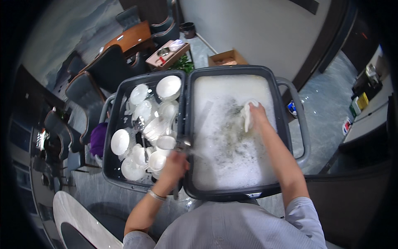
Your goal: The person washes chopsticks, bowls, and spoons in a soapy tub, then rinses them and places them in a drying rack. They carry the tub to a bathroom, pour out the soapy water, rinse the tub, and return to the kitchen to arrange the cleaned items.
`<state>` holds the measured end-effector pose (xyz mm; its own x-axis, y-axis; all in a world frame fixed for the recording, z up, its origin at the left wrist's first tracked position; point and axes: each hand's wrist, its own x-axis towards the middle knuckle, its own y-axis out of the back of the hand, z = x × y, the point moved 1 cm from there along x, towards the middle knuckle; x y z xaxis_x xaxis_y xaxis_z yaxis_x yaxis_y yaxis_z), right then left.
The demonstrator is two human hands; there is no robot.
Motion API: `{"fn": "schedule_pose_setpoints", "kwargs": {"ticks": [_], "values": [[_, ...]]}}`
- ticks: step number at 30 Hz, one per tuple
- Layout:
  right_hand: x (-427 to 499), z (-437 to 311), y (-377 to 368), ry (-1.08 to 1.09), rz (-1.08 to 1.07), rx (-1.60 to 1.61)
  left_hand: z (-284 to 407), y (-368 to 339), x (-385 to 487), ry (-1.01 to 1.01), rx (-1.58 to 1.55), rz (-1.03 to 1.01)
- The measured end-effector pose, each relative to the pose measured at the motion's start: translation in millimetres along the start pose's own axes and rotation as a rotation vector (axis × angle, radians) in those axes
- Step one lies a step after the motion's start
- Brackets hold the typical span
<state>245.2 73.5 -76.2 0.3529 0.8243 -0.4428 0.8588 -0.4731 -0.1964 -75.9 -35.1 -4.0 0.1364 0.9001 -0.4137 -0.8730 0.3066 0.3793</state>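
My left hand [175,166] is over the wall between two dark grey plastic tubs, closed on a shiny metal utensil [184,143]. Motion blur hides its exact shape. White cloth [247,119] is bunched in my right hand [258,113], at the surface of the sudsy water [217,168] that fills the right tub [230,195]. The left tub [108,168] holds several white bowls [168,87], white cups [157,160] and metal spoons [139,123], heaped together. A small white bowl [120,142] lies near its left wall.
Beyond the tubs stand a pink-topped cart [155,59] bearing a metal bowl [163,51], and a cardboard box [214,59]. Dark chairs [84,93] surround a wooden table [130,36] at the far left. Grey handles [303,124] jut out from the tubs' outer sides.
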Motion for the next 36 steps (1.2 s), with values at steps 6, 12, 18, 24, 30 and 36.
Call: {"fn": "schedule_pose_setpoints", "kwargs": {"ticks": [6,12,18,24,30,36], "values": [[-43,16,-9,-0.089,-0.237,-0.011,-29,121,18,-0.121,0.363,0.644],[-71,1,-26,-0.18,-0.462,0.345,8,87,29,-0.462,0.471,0.67],[-109,6,-60,-0.011,-0.64,0.678,48,-42,55,-0.053,-0.345,-0.143],[-94,18,-55,0.347,-0.249,-0.352,49,-107,44,0.125,-0.559,-0.303],[-78,41,-51,0.062,0.002,0.273,34,-114,35,0.138,-0.479,-0.226],[-81,50,-52,-0.131,-0.135,0.291,28,-116,39,0.235,-0.635,-0.297]]}}
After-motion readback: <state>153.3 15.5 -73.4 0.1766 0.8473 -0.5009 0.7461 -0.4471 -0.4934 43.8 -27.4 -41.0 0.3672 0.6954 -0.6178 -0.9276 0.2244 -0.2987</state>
